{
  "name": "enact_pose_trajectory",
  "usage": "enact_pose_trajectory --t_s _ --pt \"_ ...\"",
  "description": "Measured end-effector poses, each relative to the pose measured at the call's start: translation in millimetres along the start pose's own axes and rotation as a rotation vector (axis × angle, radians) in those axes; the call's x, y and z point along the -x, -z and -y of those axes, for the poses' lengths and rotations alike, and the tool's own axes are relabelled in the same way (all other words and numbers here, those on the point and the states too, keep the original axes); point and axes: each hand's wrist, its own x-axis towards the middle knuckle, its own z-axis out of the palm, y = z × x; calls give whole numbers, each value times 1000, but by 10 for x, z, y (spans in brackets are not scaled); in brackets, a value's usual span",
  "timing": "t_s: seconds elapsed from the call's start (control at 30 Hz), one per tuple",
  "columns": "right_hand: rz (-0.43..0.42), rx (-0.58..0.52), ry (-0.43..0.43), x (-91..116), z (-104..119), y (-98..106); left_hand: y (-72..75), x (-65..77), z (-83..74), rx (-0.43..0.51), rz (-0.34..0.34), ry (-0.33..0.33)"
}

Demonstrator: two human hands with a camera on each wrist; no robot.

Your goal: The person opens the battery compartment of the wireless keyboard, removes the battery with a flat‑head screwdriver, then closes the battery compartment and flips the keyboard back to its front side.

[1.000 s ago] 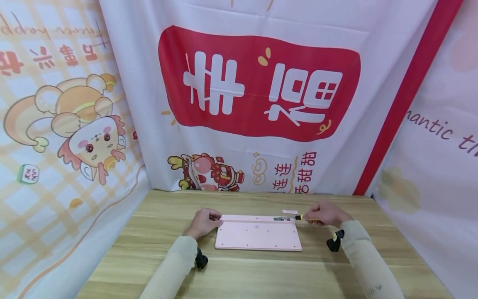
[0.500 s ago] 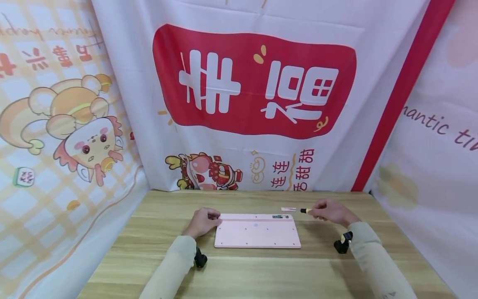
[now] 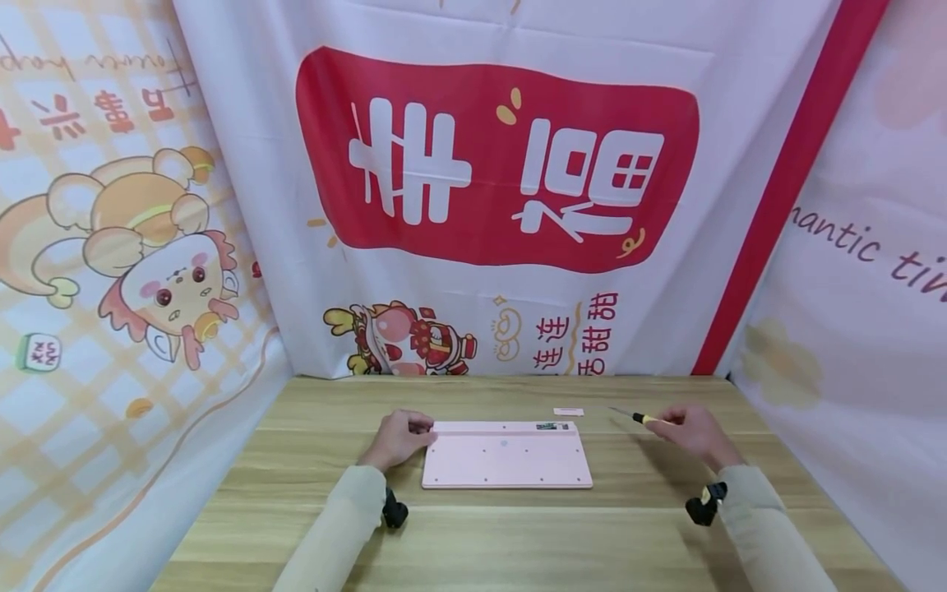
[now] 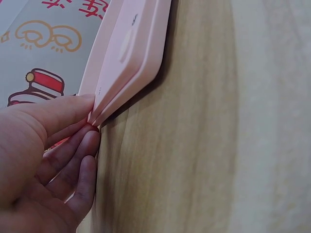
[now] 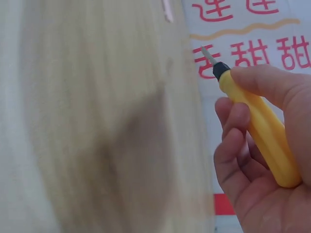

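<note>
Facing a white cloth (image 3: 496, 164) with a big red patch and white lettering, with a checked cloth (image 3: 111, 247) to the left and a pale printed cloth (image 3: 851, 353) to the right. Working over a wood-grain tabletop (image 3: 481, 547), wearing pale sleeves (image 3: 340, 526) on both arms. Having a flat pink board (image 3: 510, 464) lying between the hands, around the middle of the tabletop, long sides running left to right. Pinching the board's far left corner with the left hand (image 3: 403, 438), pressing the thumb on the upper face, holding a finger against the edge below and bending the others loosely just beside. Gripping a yellow-handled screwdriver (image 5: 260, 131) in the right hand (image 3: 691, 433), laying the thumb along the handle near the black collar and curling fingers round it, apart from the board and to its right. Pointing the thin metal tip leftward and slightly away. Wearing a black camera (image 3: 395, 510) on each wrist. Showing a small pink strip (image 3: 568, 412) lying just beyond the board's far edge, near the right corner. Showing a green part (image 3: 552, 426) in a narrow opening by that corner. Showing small dark dots (image 3: 484, 450) spaced across the board's upper face.
</note>
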Motion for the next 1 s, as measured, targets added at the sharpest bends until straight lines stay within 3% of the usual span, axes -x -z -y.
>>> enact_pose_trajectory --t_s 0.2,0.4,1.0 --pt "-90 2 36 85 -150 -129 2 3 20 -7 -6 0" --pt "-78 -26 -37 110 -225 -227 -15 13 38 -9 -8 2" --pt "-29 214 26 17 -183 -324 9 12 12 -1 -3 -9"
